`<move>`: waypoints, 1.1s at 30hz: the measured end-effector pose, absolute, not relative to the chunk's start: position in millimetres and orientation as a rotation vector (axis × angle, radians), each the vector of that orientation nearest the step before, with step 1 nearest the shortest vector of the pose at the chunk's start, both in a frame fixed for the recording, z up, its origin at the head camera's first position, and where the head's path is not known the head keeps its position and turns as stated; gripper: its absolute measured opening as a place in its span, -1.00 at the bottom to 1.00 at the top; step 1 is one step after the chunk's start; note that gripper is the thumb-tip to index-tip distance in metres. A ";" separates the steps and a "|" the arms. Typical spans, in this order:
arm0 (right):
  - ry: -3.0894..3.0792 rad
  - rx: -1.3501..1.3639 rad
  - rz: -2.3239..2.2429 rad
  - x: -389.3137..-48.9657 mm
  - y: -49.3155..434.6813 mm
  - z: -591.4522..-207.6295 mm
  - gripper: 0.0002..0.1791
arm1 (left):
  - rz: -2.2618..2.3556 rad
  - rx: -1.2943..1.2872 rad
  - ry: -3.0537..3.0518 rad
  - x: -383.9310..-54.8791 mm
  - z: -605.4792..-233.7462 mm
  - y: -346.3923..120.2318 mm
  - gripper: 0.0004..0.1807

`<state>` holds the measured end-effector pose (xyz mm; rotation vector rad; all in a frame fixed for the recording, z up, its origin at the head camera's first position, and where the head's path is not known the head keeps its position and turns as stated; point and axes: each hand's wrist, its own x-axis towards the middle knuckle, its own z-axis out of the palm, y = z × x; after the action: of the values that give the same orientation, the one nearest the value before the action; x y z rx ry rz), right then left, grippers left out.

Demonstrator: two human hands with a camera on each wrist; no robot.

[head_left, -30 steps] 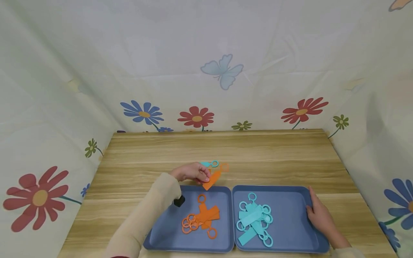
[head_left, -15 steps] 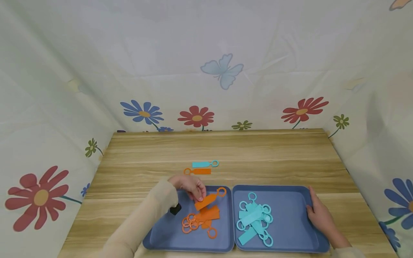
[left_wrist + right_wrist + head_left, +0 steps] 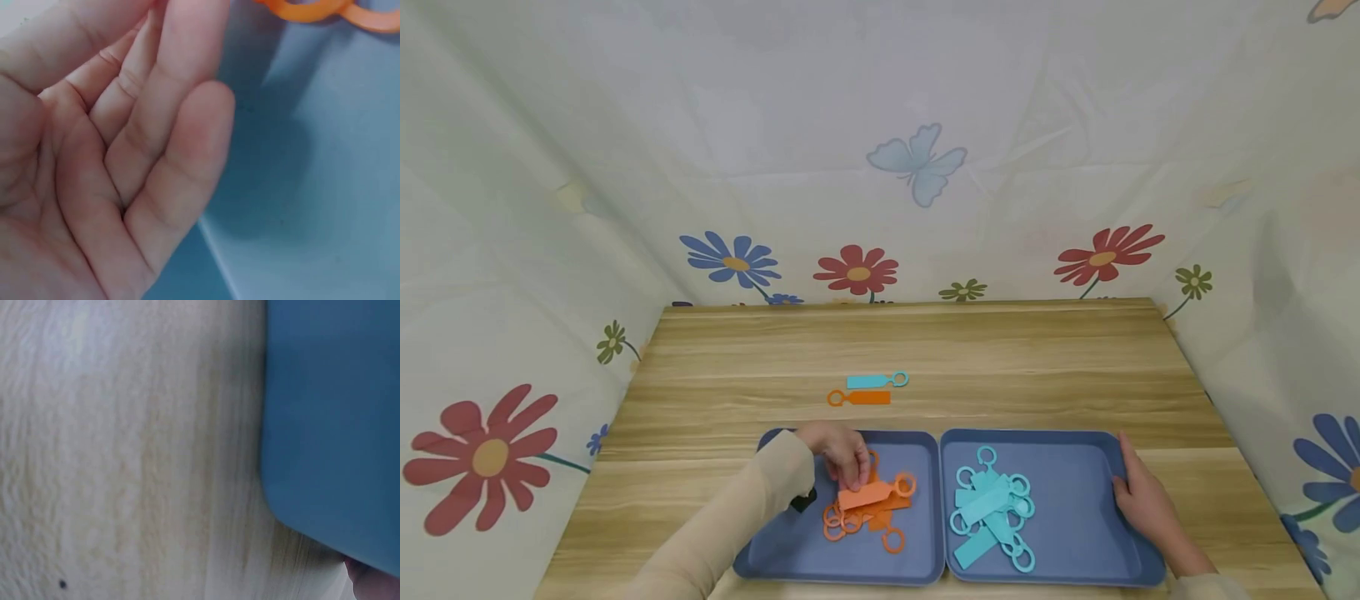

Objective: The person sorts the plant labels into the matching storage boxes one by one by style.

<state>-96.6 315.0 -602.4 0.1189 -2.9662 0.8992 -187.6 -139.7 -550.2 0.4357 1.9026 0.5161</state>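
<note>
My left hand (image 3: pixel 841 452) pinches the flat end of an orange tag with a ring (image 3: pixel 867 495) between thumb and fingertips, right over a pile of orange tags (image 3: pixel 886 522) in the left blue tray (image 3: pixel 786 550). In the left wrist view the held tag is hidden, though orange rings (image 3: pixel 306 9) peek in at the top. On the far right, my right hand (image 3: pixel 1148 504) grips the side of the right blue tray (image 3: pixel 1067 533), thumb over the rim. That tray bears a heap of turquoise ring tags (image 3: pixel 988 504).
Behind the left tray, one turquoise tag (image 3: pixel 868 382) and one orange tag (image 3: pixel 869 398) lie flat on the wooden table (image 3: pixel 1037 358). The two trays stand side by side. A flowered white curtain (image 3: pixel 1000 100) encloses the table's back and sides.
My left hand has carried the orange tag from beyond the left tray's back rim toward me and down over the orange pile. My right hand keeps its place on the right tray.
</note>
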 end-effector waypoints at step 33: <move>-2.961 0.130 0.881 -95.9 315.1 -600.7 -0.27 | 0.633 0.597 2.268 -201.0 -520.9 -137.9 -0.94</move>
<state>-95.9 315.1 -600.7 0.1299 -2.9607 0.8806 -201.0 -137.9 -520.9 0.5974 2.2675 0.6329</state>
